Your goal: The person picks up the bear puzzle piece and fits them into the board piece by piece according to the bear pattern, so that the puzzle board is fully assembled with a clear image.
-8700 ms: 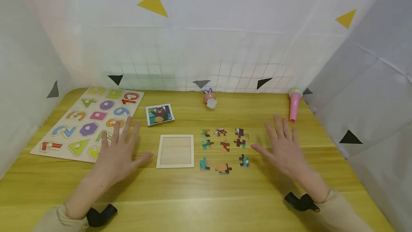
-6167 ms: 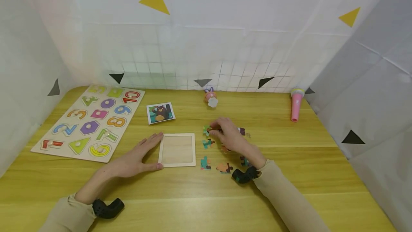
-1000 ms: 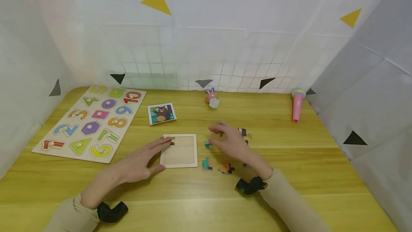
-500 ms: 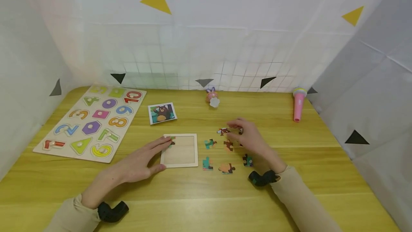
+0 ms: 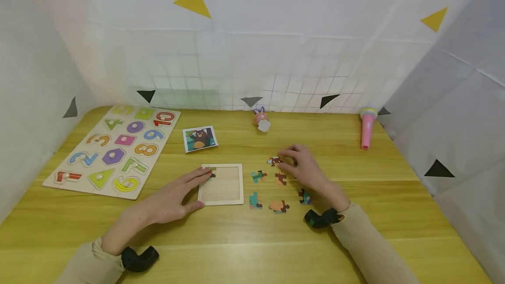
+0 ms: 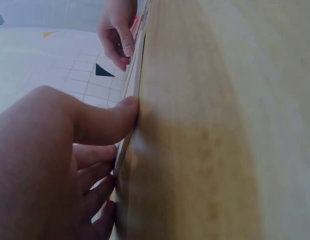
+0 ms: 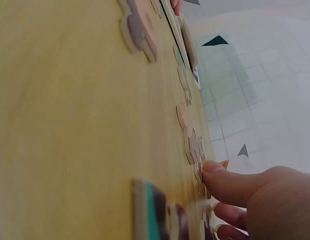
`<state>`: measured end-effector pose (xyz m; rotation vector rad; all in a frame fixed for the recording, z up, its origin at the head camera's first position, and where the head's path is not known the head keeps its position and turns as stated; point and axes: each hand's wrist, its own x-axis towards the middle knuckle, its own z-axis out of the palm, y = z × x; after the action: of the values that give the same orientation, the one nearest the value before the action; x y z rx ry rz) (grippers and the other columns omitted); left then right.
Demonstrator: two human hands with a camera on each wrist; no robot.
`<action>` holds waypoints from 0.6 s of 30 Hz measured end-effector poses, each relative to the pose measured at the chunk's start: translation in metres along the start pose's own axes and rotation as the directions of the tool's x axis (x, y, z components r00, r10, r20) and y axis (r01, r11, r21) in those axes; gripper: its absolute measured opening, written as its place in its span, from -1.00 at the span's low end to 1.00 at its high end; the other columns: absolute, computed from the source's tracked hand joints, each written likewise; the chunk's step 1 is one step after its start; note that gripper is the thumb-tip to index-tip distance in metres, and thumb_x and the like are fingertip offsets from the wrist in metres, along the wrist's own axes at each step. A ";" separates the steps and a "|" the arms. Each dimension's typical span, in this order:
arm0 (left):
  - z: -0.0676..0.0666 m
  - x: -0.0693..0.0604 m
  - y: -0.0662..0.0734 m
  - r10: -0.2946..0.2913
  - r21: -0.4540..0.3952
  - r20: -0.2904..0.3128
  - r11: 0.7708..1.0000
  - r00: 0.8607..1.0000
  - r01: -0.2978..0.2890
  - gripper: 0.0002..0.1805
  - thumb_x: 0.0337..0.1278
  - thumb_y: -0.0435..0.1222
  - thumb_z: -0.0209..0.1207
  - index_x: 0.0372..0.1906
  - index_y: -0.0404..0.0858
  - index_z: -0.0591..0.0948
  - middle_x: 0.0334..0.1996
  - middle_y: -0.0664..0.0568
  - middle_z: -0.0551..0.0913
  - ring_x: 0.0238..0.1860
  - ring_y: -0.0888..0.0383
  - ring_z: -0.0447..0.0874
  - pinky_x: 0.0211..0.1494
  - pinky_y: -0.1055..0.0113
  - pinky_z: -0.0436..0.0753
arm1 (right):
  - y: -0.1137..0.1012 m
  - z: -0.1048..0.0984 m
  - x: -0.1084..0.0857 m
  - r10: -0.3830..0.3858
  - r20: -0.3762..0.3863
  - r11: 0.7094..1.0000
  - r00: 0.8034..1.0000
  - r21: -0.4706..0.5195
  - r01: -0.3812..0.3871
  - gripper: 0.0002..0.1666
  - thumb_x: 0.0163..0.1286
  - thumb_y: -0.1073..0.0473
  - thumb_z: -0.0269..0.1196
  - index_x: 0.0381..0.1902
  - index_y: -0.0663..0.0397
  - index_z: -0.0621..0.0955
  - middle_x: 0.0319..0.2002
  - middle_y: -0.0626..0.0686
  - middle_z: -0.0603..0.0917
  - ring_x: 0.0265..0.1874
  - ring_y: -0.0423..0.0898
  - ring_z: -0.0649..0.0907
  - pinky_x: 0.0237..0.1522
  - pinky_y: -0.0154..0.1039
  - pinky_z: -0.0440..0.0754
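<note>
My left hand rests at the left side of a square wooden tray, thumb at the lower left corner, fingertips over the upper left. Under those fingertips a puzzle piece lies partly covered inside the tray. My right hand is low over the loose pieces, thumb and forefinger apart beside the right end of a bear-face piece; contact is unclear. In the right wrist view the thumb of the right hand is close to a piece's edge. Nearby lie a brown piece and a teal piece.
More pieces lie in front: teal, orange and dark. A bear picture card is behind the tray. A number board stands left, a bunny toy at the back, a pink microphone back right.
A puzzle piece has come to lie in the tray's upper left, and my left fingers have moved over it. Over the last second my right hand has shifted right from the teal piece to the bear-face piece.
</note>
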<state>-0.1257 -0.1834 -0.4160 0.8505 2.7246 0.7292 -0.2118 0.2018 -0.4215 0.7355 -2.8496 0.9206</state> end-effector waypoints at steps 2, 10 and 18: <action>0.000 0.000 0.000 -0.001 0.003 0.000 1.000 1.000 0.001 -0.21 0.38 -0.02 0.17 0.59 -0.08 0.14 0.61 0.05 0.03 0.59 -0.03 -0.02 0.53 -0.09 0.22 | 0.001 0.001 0.000 -0.003 -0.001 1.000 1.000 0.005 0.003 -0.59 0.37 0.13 0.35 0.14 0.14 0.68 -0.01 0.15 0.59 -0.19 0.03 0.40 -0.23 -0.15 0.32; -0.001 0.001 0.002 -0.007 -0.015 0.009 1.000 1.000 0.007 -0.21 0.39 -0.04 0.17 0.59 -0.10 0.14 0.61 0.05 0.01 0.60 -0.04 -0.03 0.54 -0.10 0.20 | 0.002 0.002 0.001 -0.013 -0.018 1.000 1.000 -0.012 0.013 -0.69 0.35 0.12 0.37 0.02 0.08 0.74 -0.05 0.10 0.59 -0.21 0.02 0.40 -0.25 -0.16 0.33; 0.000 0.001 0.001 -0.009 -0.025 0.012 1.000 1.000 0.009 -0.21 0.39 -0.04 0.17 0.59 -0.10 0.14 0.61 0.04 0.01 0.60 -0.04 -0.03 0.55 -0.10 0.18 | 0.001 0.003 0.001 -0.018 -0.023 0.999 1.000 -0.030 0.018 -0.72 0.34 0.13 0.38 -0.02 0.08 0.75 -0.10 0.08 0.60 -0.26 -0.01 0.38 -0.27 -0.17 0.32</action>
<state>-0.1258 -0.1825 -0.4155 0.8344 2.7016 0.7522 -0.2129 0.2003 -0.4241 0.7409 -2.8251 0.8765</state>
